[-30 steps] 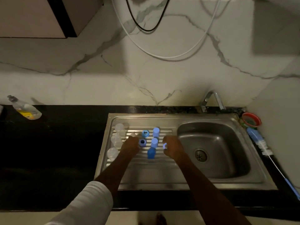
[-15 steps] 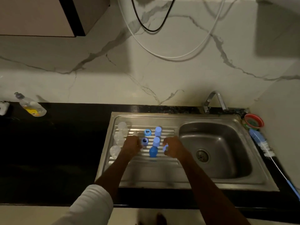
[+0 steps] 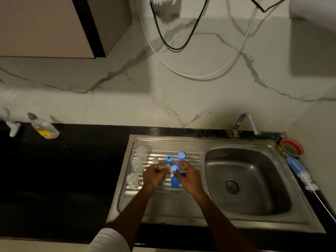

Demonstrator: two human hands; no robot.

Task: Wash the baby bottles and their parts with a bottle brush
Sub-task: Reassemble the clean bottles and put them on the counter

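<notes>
Right now both hands meet above the ridged draining board (image 3: 192, 158) of the steel sink (image 3: 254, 222). The right hand (image 3: 189, 177) has its fingers curled round a pale blue ring-shaped bottle part (image 3: 175, 168), pinching it between thumb and fingertips. The left hand (image 3: 154, 176) is also curled, its fingertips brought up against the left side of the same part; something small and clear seems to sit between its fingers, but it is too blurred to tell what.

Just below the hands a darker blue cap (image 3: 175, 182) stands on the board, partly hidden by the right hand. Farther back stand a blue ring (image 3: 169, 158) with a hole in its top and, to its right, a light blue cap (image 3: 181, 156). A small clear teat (image 3: 155, 160) sits left of the ring. Along the left edge of the board three clear bottles line up from far to near: the far one (image 3: 141, 152), the middle one (image 3: 137, 164) and the near one (image 3: 133, 180).

The basin (image 3: 254, 179) lies to the right, with the tap (image 3: 245, 122) behind it. On the dark counter at the far right, the bottle brush (image 3: 301, 172) lies with its blue handle end near a red bowl (image 3: 291, 147), well apart from both hands. On the far left of the counter a soap bottle (image 3: 44, 127) lies tilted.
</notes>
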